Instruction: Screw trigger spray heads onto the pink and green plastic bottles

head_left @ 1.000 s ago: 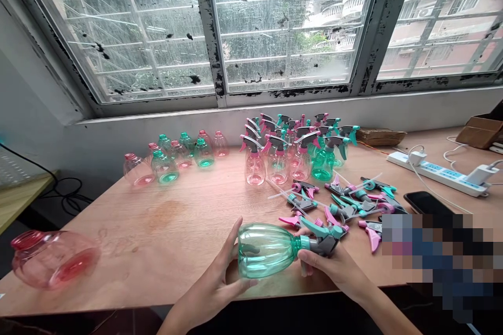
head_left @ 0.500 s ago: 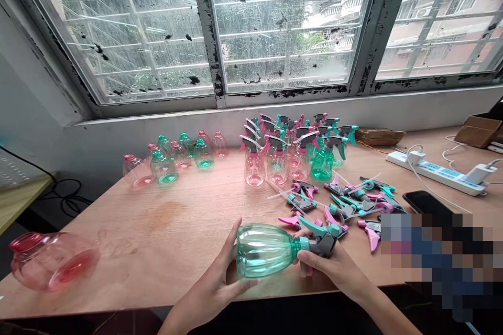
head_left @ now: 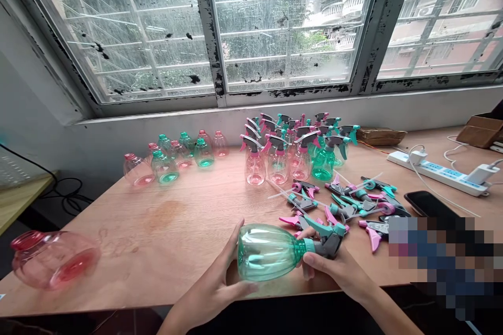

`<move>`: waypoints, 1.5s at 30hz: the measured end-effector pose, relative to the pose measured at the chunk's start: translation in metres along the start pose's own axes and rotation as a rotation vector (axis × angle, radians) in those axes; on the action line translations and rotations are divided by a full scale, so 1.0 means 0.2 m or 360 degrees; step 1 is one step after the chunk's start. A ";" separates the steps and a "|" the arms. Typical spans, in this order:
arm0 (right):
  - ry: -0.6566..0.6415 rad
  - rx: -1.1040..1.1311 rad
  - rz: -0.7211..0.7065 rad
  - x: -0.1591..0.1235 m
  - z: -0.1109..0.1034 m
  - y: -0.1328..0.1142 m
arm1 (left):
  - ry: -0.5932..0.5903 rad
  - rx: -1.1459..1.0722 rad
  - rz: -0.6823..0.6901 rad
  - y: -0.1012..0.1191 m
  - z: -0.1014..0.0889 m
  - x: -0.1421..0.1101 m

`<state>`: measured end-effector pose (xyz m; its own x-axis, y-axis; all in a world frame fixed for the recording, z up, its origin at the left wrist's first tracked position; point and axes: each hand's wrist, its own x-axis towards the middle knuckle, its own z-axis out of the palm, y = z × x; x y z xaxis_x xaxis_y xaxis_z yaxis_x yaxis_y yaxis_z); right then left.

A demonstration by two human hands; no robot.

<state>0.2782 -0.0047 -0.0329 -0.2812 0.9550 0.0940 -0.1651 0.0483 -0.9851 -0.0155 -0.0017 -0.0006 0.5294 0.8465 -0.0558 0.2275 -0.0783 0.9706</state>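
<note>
My hands hold a clear teal plastic spray bottle (head_left: 267, 252) on its side, just above the wooden table (head_left: 165, 251). My left hand (head_left: 216, 285) wraps the bottle's body from below. My right hand (head_left: 330, 272) grips around the neck, under a grey and teal trigger head (head_left: 330, 243) fitted on the bottle. Loose pink and teal trigger heads (head_left: 341, 209) lie just beyond my right hand, partly hidden behind the bottle. A pink bottle without a head (head_left: 55, 260) lies on its side far to my left.
Rows of assembled spray bottles (head_left: 283, 154) and headless bottles (head_left: 173, 159) stand along the window wall. To the right lie a power strip (head_left: 436, 172), a phone (head_left: 428, 204) and a cardboard box (head_left: 481, 133). A pixelated patch (head_left: 444, 264) covers the lower right.
The teal bottle has rotated slightly in my hands, with its trigger head shifting a little right. My right hand has moved with it.
</note>
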 end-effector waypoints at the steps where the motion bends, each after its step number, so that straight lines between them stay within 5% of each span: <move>1: 0.0001 -0.0008 -0.0013 0.00 0.00 0.00 | -0.0005 -0.0007 0.0010 0.00 0.00 0.00; 30: -0.0081 -0.0192 0.0023 0.00 -0.01 0.01 | -0.0025 -0.0106 0.0030 -0.01 -0.01 -0.01; 45: 0.0108 0.0143 0.0053 0.00 0.00 0.06 | -0.0071 -0.0234 0.0107 -0.02 0.00 0.01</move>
<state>0.2775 -0.0047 -0.0442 -0.2236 0.9735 0.0483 -0.2417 -0.0074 -0.9703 -0.0156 0.0001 -0.0041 0.5760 0.8174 0.0030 0.0700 -0.0530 0.9961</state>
